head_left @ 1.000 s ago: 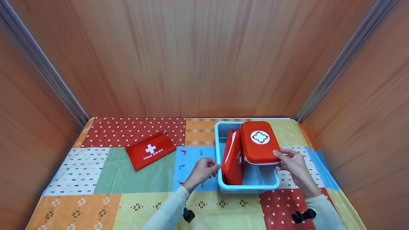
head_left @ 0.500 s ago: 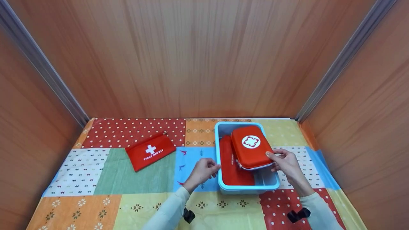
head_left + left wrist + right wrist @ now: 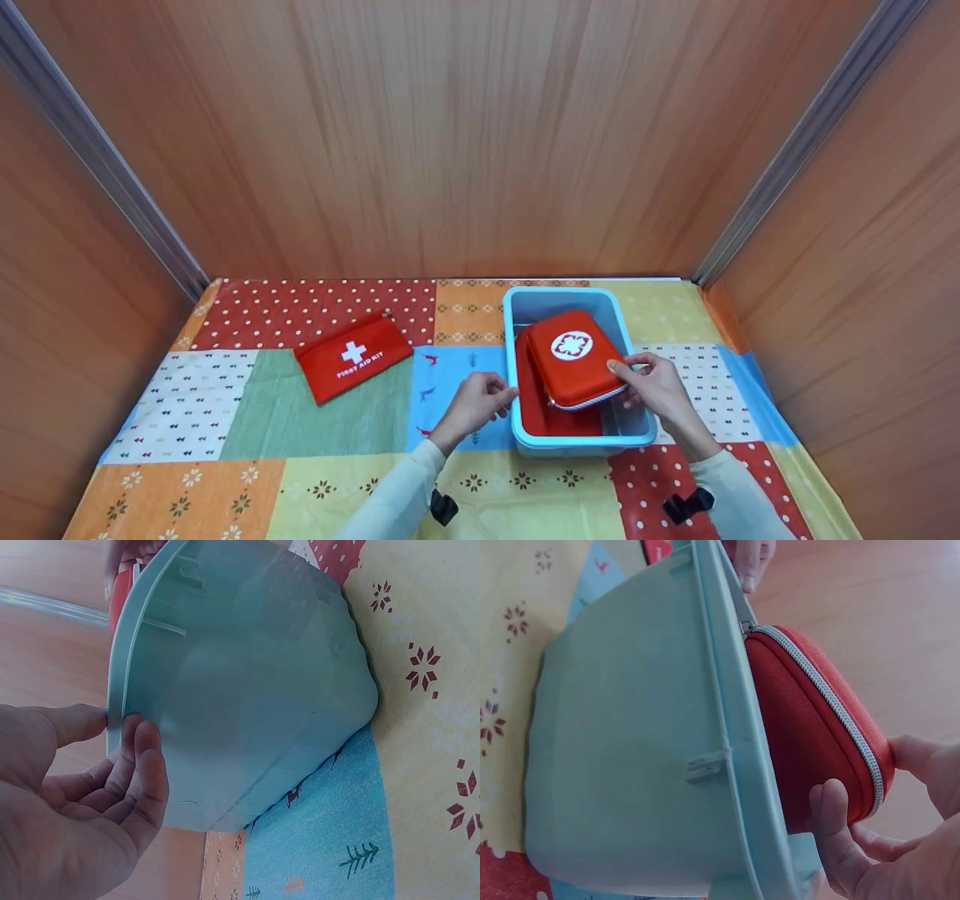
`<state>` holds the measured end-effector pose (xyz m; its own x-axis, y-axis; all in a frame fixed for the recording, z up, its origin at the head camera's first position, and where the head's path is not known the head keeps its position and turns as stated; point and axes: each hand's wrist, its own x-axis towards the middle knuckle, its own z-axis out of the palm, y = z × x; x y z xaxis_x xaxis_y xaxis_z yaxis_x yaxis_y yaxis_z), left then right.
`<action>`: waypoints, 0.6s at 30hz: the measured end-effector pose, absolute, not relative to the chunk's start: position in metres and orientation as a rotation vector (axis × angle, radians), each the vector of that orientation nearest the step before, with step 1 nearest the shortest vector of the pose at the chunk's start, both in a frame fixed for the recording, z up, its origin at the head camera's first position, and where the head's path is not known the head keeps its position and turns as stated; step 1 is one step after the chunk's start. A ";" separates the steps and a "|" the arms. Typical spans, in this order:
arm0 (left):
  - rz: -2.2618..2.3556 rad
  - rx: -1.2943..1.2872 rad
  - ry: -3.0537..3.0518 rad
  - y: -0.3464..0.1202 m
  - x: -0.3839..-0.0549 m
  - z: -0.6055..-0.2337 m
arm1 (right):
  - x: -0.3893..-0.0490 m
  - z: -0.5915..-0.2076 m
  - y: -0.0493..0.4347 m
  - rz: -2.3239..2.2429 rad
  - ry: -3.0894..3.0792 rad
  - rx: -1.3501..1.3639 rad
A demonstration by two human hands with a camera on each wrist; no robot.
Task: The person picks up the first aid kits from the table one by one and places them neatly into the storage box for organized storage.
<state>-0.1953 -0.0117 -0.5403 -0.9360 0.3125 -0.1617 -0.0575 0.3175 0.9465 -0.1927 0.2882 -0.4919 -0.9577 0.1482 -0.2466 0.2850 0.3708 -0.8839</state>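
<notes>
We are finding the right grip (image 3: 649,384) pinching the red zippered case (image 3: 576,365) at its four-o'clock corner. The case is sitting tilted inside the light-blue bin (image 3: 570,450), partly protruding above its rim (image 3: 120,679), over a flat red item (image 3: 551,421). The left grip (image 3: 476,401) is pinching that rim at eight o'clock. A FIRST AID KIT pouch (image 3: 354,367) is lying at nine o'clock on the table (image 3: 337,431). We are recommending levelling the case slowly, bracing the bin, and guarding the zipper (image 3: 814,680) against snagging.

red item (image 3: 561,424) in the blue bin (image 3: 592,440), partly hidden by the zippered case (image 3: 574,364)
</notes>
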 end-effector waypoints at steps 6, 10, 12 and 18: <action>1.643 0.213 2.270 -0.011 -0.196 -0.541 | -0.191 -0.494 0.286 -1.612 2.467 0.371; 1.643 0.206 2.266 -0.011 -0.196 -0.540 | -0.190 -0.493 0.288 -1.607 2.448 0.350; 1.642 0.208 2.272 -0.011 -0.196 -0.541 | -0.190 -0.491 0.290 -1.621 2.449 0.336; 1.646 0.210 2.277 -0.012 -0.196 -0.541 | -0.191 -0.486 0.295 -1.657 2.484 0.302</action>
<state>-0.1960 -0.0120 -0.5413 -0.9371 0.3034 -0.1725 -0.0686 0.3245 0.9434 -0.1909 0.2950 -0.4857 -0.9700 0.0881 -0.2264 0.2429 0.3729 -0.8955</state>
